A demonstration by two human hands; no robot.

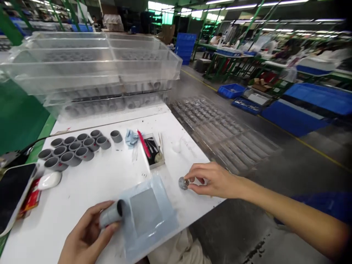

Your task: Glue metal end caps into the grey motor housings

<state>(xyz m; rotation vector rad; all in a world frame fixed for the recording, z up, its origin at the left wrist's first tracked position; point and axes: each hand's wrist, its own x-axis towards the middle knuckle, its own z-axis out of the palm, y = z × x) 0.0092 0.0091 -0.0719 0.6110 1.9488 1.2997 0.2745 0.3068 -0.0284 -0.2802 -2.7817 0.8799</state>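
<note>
Left hand clasping a short grey tube; right hand pinching a small round metal piece.
The left hand curls closed around the tube, whose dark open end lies over a pale blue translucent pad on a white worktable; whether tube and pad touch cannot be told. The right hand is nearly closed, holding the piece at its tips just beside the pad, near the table's edge. Farther up the table stand a cluster of grey tube sections and a small tray holding a red-handled tool. A smartphone lies at the table's left edge, and a stack of clear plastic trays rises beyond the far edge.
</note>
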